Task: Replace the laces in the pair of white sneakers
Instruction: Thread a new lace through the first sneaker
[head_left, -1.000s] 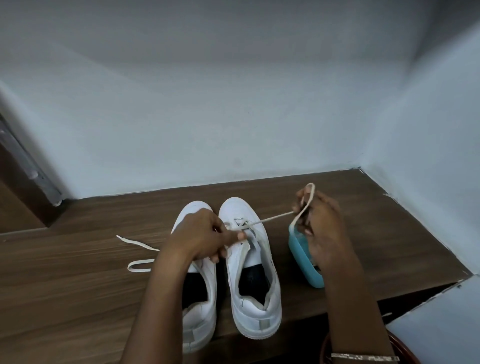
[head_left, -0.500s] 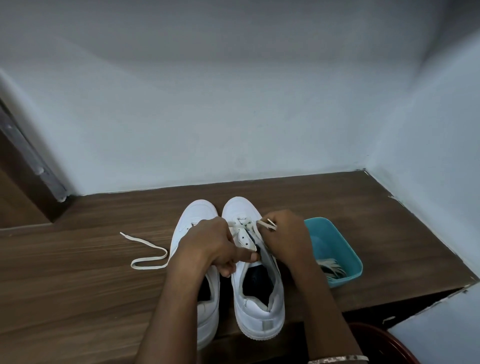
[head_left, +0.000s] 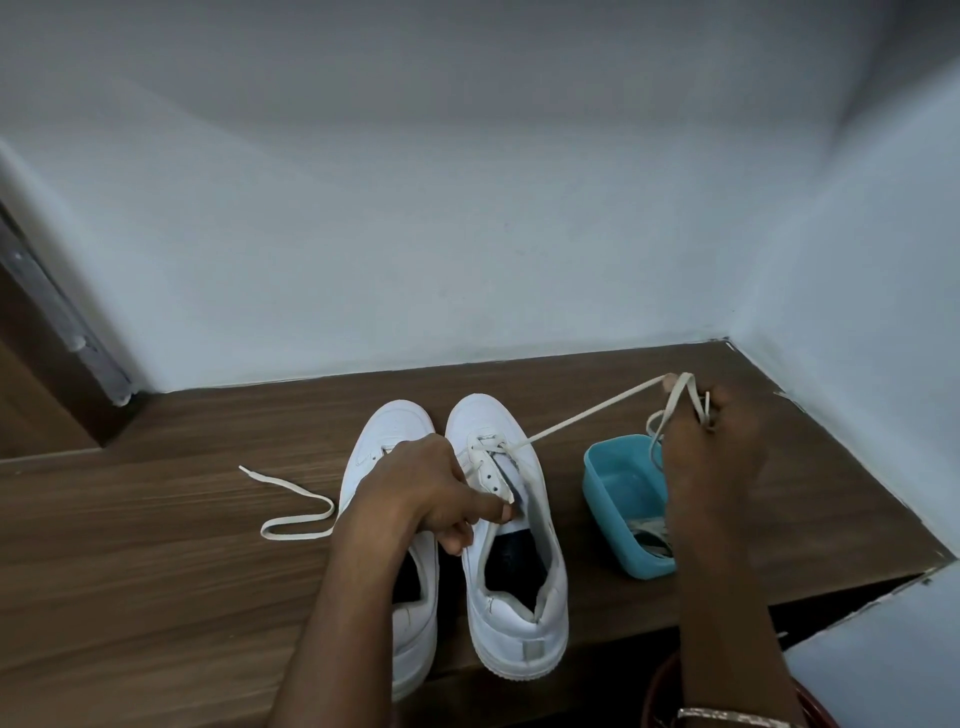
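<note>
**Status: lacing of the right sneaker in progress.**

1. Position of the work. Both sneakers stand side by side on the table (head_left: 156, 571), toes pointing away from the person. The left sneaker (head_left: 395, 421) touches, or nearly touches, the right sneaker (head_left: 519, 613).

2. Left hand (head_left: 415, 488). The fingers are curled round the left eyelet flap of the right sneaker and hold the shoe steady.

3. Right hand (head_left: 711, 447). It pinches the lace (head_left: 587, 415) and holds it raised over the far end of the blue container (head_left: 608, 467). The lace runs taut from the front eyelets to this hand, and the slack loops round the fingers.

4. Completed, as far as visible. The lace passes only through the eyelets nearest the toe of the right sneaker. The eyelets further up the flap are empty. Whether this lace is going in or coming out cannot be determined.

5. Remaining, as judged. The right sneaker needs most of its eyelets threaded. The lacing area of the left sneaker is covered by the left hand. A loose lace (head_left: 296, 499) lies curved on the table beside that shoe, and its far end is hidden under the forearm. The task appears well short of half done.

6. Stock. Bundled laces (head_left: 649, 535) lie at the near end of the container.
</note>
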